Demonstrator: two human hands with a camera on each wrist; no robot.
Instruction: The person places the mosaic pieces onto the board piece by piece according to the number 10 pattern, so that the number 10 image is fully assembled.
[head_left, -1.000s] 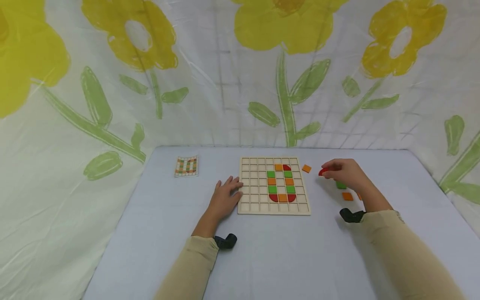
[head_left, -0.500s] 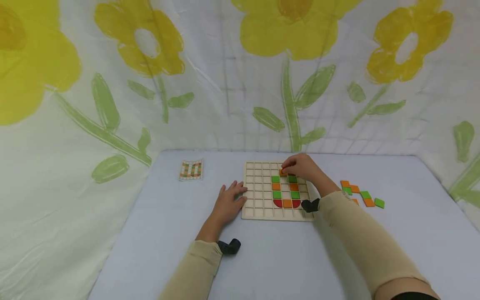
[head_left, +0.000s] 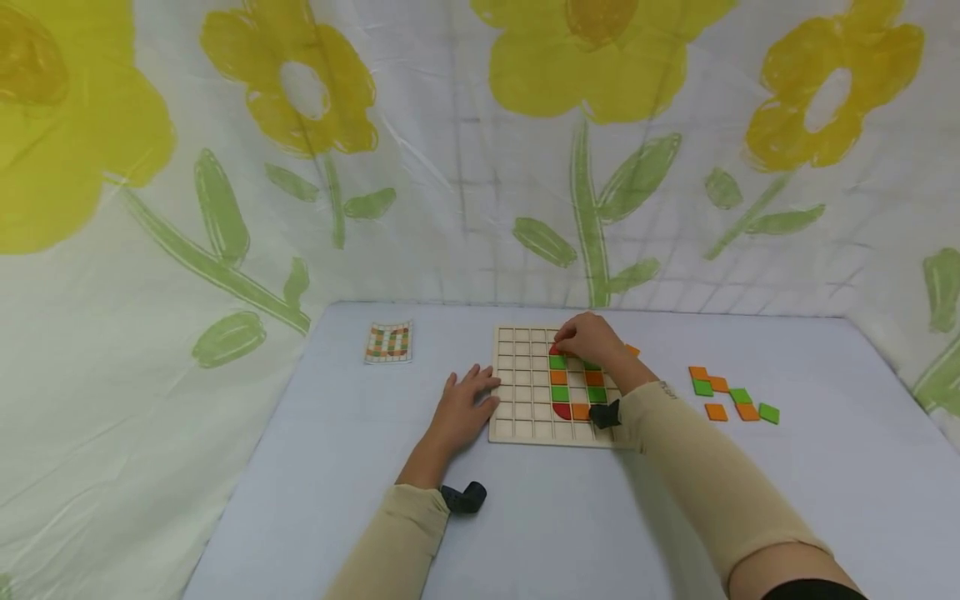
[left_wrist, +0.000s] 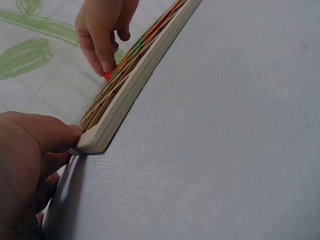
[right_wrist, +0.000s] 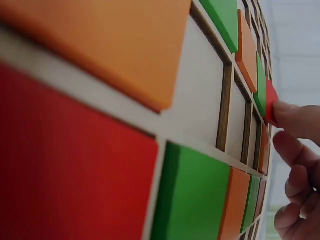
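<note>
My right hand (head_left: 588, 335) is over the upper part of a wooden grid board (head_left: 521, 390). Thumb and finger pinch a red tile (right_wrist: 270, 102) with a rounded edge, at a top cell beside a green tile (head_left: 558, 362). In the left wrist view the red tile (left_wrist: 108, 75) touches or nearly touches the board. Orange, green and red tiles form a ring on the board, partly covered by my right hand and wrist. My left hand (head_left: 457, 410) rests at the board's left edge, fingers extended, its thumb (left_wrist: 67, 136) touching the corner.
Several loose orange and green tiles (head_left: 717, 412) lie right of the board. Another orange tile (head_left: 633, 351) is just off its right edge. A small card with a coloured grid pattern (head_left: 388, 342) lies at the back left of the table (head_left: 540, 525).
My right hand has carried the red tile leftward from the loose tiles onto the board, then slightly further left to a top cell. The left hand stays at the board's edge.
</note>
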